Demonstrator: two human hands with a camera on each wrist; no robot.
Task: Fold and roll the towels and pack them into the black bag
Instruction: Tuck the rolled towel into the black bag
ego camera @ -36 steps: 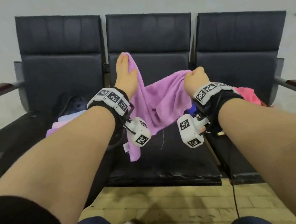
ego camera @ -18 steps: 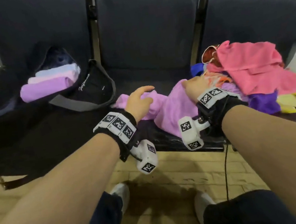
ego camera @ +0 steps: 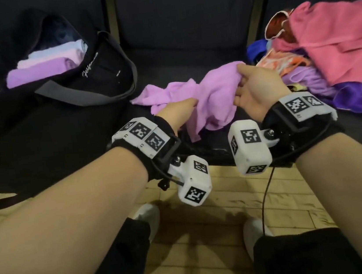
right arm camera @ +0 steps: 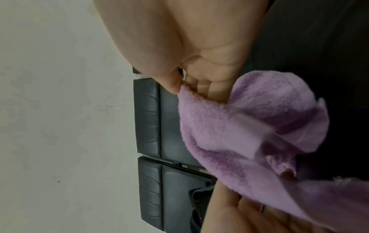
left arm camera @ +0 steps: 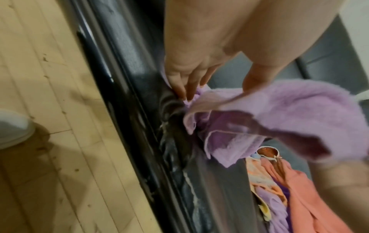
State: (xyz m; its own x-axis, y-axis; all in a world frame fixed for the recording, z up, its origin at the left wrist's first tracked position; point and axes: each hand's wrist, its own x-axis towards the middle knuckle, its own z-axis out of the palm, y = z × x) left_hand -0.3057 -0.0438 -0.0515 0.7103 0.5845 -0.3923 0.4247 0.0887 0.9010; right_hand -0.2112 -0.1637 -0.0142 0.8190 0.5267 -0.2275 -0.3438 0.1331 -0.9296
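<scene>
A crumpled purple towel (ego camera: 216, 95) lies on the middle seat (ego camera: 189, 71). My right hand (ego camera: 241, 71) pinches its far right corner between thumb and fingers, as the right wrist view shows (right arm camera: 182, 89). My left hand (ego camera: 185, 106) is at the towel's near left part. In the left wrist view the left hand (left arm camera: 215, 93) has a fold of the towel (left arm camera: 289, 110) between thumb and fingers. The black bag (ego camera: 107, 75) stands open on the left seat. Three rolled towels (ego camera: 46, 65) lie inside it.
A heap of loose towels (ego camera: 338, 47), pink, orange, violet and yellow, fills the right seat beside my right hand. The seat's front edge (ego camera: 203, 154) runs just under both wrists. Below it are a wooden floor (ego camera: 199, 233) and my white shoes (ego camera: 149, 214).
The towel, held up in the air one second ago, has come down onto the middle seat. My left hand has shifted right into its folds. The right hand keeps its corner.
</scene>
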